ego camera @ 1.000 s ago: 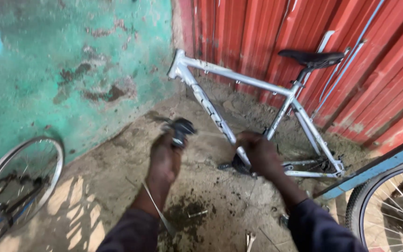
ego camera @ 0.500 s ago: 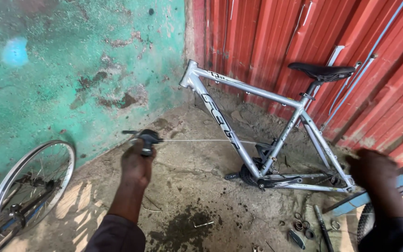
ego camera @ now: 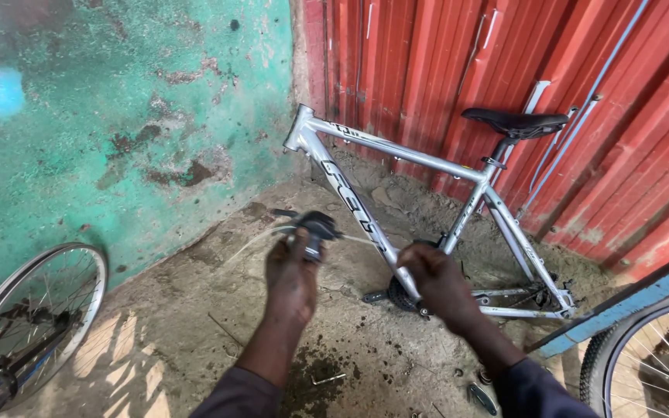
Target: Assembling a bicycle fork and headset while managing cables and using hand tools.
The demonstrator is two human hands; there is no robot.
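Left hand point(ego camera: 292, 271) stays clamped on a black brake lever point(ego camera: 313, 229), held up over the dirt floor point(ego camera: 172, 310) in the head view, its thin cable point(ego camera: 261, 238) trailing blurred to the left. Half a second back the right hand point(ego camera: 437, 283) was out wide by the blue bar point(ego camera: 629, 306); now it has swung in, fingers curled shut near the silver bike frame point(ego camera: 396, 151) at the crank, so it looks to be working the cable along. Loose wheels point(ego camera: 29, 325) lie either side
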